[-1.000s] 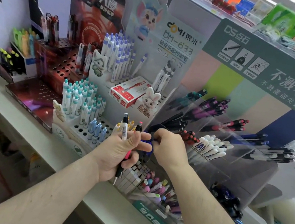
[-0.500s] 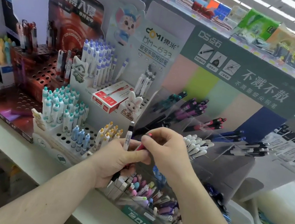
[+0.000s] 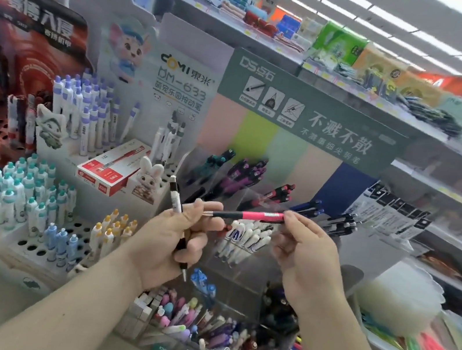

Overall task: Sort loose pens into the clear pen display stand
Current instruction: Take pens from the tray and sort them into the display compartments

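Clear stand [image 3: 253, 197] behind hands; boxed pens [image 3: 109, 166] to its left; pen bin [image 3: 206, 335] below, in front.

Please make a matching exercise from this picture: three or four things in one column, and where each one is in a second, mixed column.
Things:
1. pink pen
2. white pen
3. red box
4. purple pens

Places:
A. in a clear stand slot
B. upright in the left hand
C. on the white display, beside a rabbit figure
D. pinched by the right hand

Pairs: 1-D, 2-B, 3-C, 4-A
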Available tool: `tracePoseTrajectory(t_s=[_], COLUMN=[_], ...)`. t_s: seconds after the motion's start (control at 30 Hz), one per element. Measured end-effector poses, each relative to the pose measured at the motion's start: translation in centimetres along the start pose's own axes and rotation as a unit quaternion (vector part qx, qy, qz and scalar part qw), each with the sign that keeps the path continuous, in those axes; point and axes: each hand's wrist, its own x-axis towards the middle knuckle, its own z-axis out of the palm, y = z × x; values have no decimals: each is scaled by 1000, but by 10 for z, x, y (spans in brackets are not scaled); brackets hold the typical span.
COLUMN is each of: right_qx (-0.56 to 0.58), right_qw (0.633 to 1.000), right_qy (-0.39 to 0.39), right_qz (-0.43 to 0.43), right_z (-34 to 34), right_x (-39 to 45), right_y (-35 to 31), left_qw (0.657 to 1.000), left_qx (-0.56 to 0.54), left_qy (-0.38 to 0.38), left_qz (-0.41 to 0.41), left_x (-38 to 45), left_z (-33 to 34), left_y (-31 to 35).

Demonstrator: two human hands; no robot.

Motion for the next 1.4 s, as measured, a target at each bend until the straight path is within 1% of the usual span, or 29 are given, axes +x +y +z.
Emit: tracePoseTrajectory(t_s=[0.07, 0.1, 0.13, 0.2, 0.27, 0.33, 0.47, 0.53, 0.63, 0.7, 0.8, 0.83, 0.87, 1.0, 1.03, 1.07, 1.1, 1.13, 1.17, 1.2, 1.23, 1.27, 1.33, 1.37, 1.4], right_qx=[43, 60, 68, 59, 12, -73, -185, -235, -309, -373, -500, -530, -551, -602, -593, -558, -505, -455, -427, -428, -445, -473, -520, -520, -506], right_qw=[999, 998, 995, 982, 959, 933, 891, 879, 867, 855, 819, 804, 791, 757, 755, 762, 773, 788, 805, 821, 829, 826, 804, 804, 815], right_qy=[15, 32, 55, 112, 163, 197, 203, 186, 140, 117, 112, 112, 111, 105, 110, 114, 107, 81, 38, -12, -60, -93, -108, -99, -88], right_qz=[-1, -17, -46, -139, -231, -292, -362, -370, -366, -341, -260, -247, -243, -230, -257, -308, -368, -406, -409, -379, -333, -293, -269, -269, -268], right_z=[-3, -4, -7, -11, -14, -14, -6, 0, 10, 16, 22, 23, 24, 27, 27, 27, 27, 29, 31, 34, 35, 36, 31, 26, 20], right_x=[4, 6, 9, 15, 22, 32, 52, 61, 73, 80, 87, 88, 88, 83, 79, 71, 60, 46, 31, 17, 5, -3, -8, -7, -5], right_y=[-5, -9, -14, -24, -34, -37, -32, -27, -18, -14, -11, -12, -14, -23, -23, -24, -23, -23, -22, -22, -20, -16, -7, -5, -4], left_qw=[1000, 1000, 1000, 1000, 999, 999, 999, 999, 998, 998, 997, 996, 996, 993, 993, 991, 990, 988, 986, 982, 978, 972, 961, 956, 953], left_qx=[-12, -3, 8, 24, 30, 33, 39, 44, 52, 56, 72, 79, 85, 106, 112, 119, 127, 136, 149, 165, 184, 206, 253, 270, 276], left_qy=[-11, -12, -9, 4, 15, 19, 21, 22, 24, 25, 17, 12, 7, -11, -15, -20, -25, -32, -45, -64, -81, -91, -92, -93, -96], left_qz=[5, 6, 6, 5, 1, -6, -15, -19, -21, -24, -28, -30, -32, -43, -46, -50, -54, -58, -62, -62, -62, -63, -68, -74, -82], left_x=[6, 9, 11, 15, 18, 19, 20, 21, 22, 21, 19, 18, 17, 16, 15, 15, 15, 14, 14, 14, 14, 13, 12, 11, 9], left_z=[9, 12, 15, 17, 15, 14, 15, 15, 12, 10, 9, 10, 10, 13, 14, 15, 15, 15, 15, 16, 18, 20, 28, 30, 33], left_y=[0, -1, -1, -1, -1, -2, -2, -1, -3, -5, -7, -7, -8, -12, -13, -14, -15, -16, -18, -20, -23, -25, -29, -30, -30])
